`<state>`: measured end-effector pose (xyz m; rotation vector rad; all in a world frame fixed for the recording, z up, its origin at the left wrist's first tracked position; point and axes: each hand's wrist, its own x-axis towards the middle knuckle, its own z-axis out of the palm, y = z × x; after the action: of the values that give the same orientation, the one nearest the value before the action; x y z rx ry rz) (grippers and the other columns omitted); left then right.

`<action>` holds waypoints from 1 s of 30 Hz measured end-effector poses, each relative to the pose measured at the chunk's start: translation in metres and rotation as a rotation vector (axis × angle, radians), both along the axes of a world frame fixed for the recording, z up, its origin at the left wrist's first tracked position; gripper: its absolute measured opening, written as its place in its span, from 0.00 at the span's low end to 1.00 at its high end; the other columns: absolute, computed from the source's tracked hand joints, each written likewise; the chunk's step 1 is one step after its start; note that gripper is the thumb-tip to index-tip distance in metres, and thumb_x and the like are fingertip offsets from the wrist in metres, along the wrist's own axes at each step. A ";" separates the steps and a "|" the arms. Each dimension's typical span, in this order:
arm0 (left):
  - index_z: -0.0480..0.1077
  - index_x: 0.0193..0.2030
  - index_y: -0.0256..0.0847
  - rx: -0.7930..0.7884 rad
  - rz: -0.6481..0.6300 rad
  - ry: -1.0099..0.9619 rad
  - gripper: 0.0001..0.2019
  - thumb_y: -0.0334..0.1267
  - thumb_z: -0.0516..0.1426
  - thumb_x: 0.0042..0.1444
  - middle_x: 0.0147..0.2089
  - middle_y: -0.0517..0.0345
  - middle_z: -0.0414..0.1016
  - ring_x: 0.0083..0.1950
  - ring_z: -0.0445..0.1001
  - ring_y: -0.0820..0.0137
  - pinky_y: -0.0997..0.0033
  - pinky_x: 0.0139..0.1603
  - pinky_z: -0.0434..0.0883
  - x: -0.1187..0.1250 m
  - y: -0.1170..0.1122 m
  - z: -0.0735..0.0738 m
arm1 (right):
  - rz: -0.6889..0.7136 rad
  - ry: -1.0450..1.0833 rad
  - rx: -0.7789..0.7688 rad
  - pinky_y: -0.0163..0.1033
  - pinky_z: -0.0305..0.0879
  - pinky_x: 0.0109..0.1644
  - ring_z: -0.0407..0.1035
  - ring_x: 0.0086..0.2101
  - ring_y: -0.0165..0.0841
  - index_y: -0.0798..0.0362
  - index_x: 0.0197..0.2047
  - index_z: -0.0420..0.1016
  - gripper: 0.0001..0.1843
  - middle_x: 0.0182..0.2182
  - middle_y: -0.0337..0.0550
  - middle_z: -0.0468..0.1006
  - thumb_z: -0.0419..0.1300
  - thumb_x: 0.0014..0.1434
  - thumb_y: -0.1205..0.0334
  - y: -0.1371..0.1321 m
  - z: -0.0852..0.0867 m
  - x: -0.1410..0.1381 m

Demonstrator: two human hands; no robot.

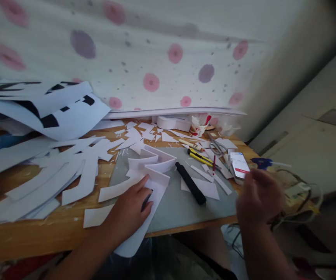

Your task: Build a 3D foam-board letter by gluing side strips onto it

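Note:
My left hand (135, 206) rests on a white folded board piece (157, 180) with upright zigzag walls, its index finger along one wall and the thumb lower. Between the thumb and fingers shows a small dark shape that I cannot make out. The piece lies partly on a grey cutting mat (168, 210) and juts over the table's front edge. My right hand (258, 196) is raised at the table's right end, just beside a phone (239, 165) with a lit screen. Its fingers are smeared by motion. A black cylindrical tool (190, 183) lies between the hands.
White cut strips (48, 182) heap up on the left. Near the mat's right side lie a yellow utility knife (200, 157), scissors (216, 147) and a red pen (214, 165). A blue glue gun (261, 163) and cables (302, 194) are at far right. A paper cup (197, 129) stands behind.

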<state>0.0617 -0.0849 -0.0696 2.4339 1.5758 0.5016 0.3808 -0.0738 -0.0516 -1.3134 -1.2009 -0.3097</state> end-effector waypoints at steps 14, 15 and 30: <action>0.71 0.46 0.37 0.072 -0.021 0.035 0.13 0.38 0.56 0.56 0.63 0.38 0.62 0.59 0.64 0.50 0.48 0.57 0.66 0.002 -0.005 -0.008 | 0.451 -0.659 -0.487 0.43 0.66 0.41 0.69 0.36 0.40 0.54 0.42 0.74 0.11 0.34 0.47 0.77 0.56 0.60 0.57 0.040 -0.021 -0.151; 0.70 0.46 0.38 0.070 -0.021 0.026 0.13 0.38 0.57 0.55 0.64 0.38 0.62 0.59 0.64 0.50 0.47 0.56 0.67 0.001 -0.005 -0.010 | 0.447 -0.676 -0.500 0.43 0.65 0.40 0.69 0.35 0.40 0.54 0.41 0.74 0.10 0.33 0.46 0.77 0.56 0.61 0.58 0.041 -0.022 -0.151; 0.70 0.48 0.36 0.010 -0.024 -0.031 0.18 0.44 0.59 0.54 0.66 0.36 0.59 0.59 0.64 0.48 0.44 0.54 0.67 0.001 -0.003 -0.013 | 0.422 -0.541 -0.422 0.40 0.67 0.40 0.71 0.35 0.36 0.53 0.43 0.73 0.10 0.35 0.45 0.77 0.56 0.61 0.59 0.040 -0.020 -0.136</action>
<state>0.0626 -0.0878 -0.0822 2.4368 1.5341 0.5422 0.2450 -0.0342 -0.0714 -1.3252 -2.0489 -0.1026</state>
